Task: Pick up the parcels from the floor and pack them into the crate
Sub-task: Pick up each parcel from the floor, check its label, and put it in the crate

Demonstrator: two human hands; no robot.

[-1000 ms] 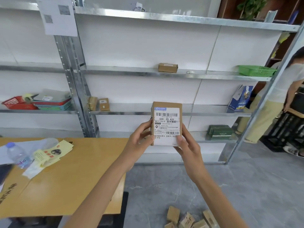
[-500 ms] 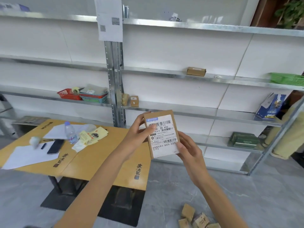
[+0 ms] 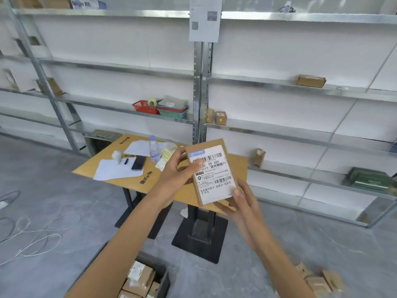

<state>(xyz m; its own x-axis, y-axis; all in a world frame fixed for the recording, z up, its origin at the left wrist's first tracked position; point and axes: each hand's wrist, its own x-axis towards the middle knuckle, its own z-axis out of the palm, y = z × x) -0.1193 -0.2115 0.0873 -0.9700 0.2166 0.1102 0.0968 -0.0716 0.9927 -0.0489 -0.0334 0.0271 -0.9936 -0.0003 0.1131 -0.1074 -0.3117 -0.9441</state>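
Holding parcel (image 3: pixel 211 172) label toward camera — long axis near-vertical, top leaning left.

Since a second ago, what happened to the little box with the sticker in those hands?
The brown cardboard parcel with the white label tipped from upright, so its top now leans left. The view swung left, bringing the black plastic crate, already holding parcels, into sight at the bottom. Unchanged: the left hand and the right hand both still hold the parcel, label facing the camera.
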